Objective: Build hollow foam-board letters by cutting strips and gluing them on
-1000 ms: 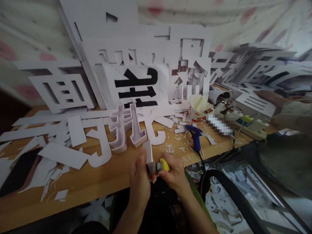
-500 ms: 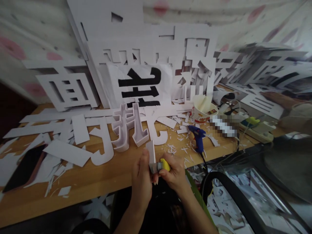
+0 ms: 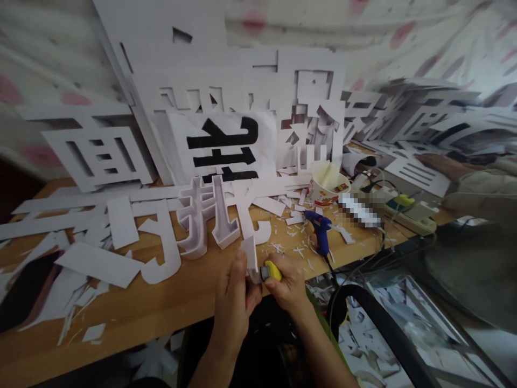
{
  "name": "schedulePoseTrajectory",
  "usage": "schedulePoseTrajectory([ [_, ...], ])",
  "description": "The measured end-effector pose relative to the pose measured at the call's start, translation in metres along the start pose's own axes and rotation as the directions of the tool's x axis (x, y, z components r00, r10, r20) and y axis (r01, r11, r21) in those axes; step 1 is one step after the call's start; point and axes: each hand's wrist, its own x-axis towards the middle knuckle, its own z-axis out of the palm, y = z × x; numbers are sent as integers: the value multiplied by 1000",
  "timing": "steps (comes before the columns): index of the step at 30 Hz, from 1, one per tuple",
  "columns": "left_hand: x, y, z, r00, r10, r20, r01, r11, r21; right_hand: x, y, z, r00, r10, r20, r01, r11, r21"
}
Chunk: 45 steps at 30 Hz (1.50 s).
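Note:
My left hand (image 3: 234, 293) is closed on a small white foam board piece (image 3: 249, 253), held upright over the table's front edge. In my right hand (image 3: 288, 283) is a yellow utility knife (image 3: 273, 270), its blade against the lower end of that piece. Just beyond my hands stand white built-up character parts with raised side walls: a branched one (image 3: 194, 226) and a narrower one (image 3: 224, 223). A flat hooked cutout (image 3: 258, 229) lies right of them.
A blue glue gun (image 3: 320, 231) rests on the table (image 3: 177, 307) among white scraps. Behind it are a paper bowl (image 3: 327, 186) and a power strip (image 3: 418, 218). A phone (image 3: 30, 291) lies at left. Another person's arm (image 3: 448, 164) shows at right, above a scrap-filled bin (image 3: 375, 339).
The view has shifted a little, so the table things sit further left. Both hands stay together, still holding the foam board piece and the knife; the left fingers have shifted slightly beneath the piece.

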Motion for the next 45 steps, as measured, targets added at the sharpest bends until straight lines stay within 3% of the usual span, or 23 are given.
schedulePoseTrajectory([
  [7,-1,4,-4,999,46,-3,-46,999,-3,11,-1,6,1000,-19,20,19,999,29],
  [14,-13,2,-3,996,84,-14,-82,990,119,20,10,1,985,141,-102,-136,989,56],
  [22,3,3,-7,992,119,-34,-116,989,87,12,-16,1,997,0,74,-9,992,125],
  [29,3,6,-16,989,143,34,-145,987,63,21,-14,7,998,-43,50,39,995,90],
  [38,-2,17,-13,987,160,1,-159,985,59,31,-19,21,998,-59,9,57,987,149],
  [45,-1,13,-14,978,189,85,-196,977,85,40,-18,20,1000,14,2,-14,990,141],
])
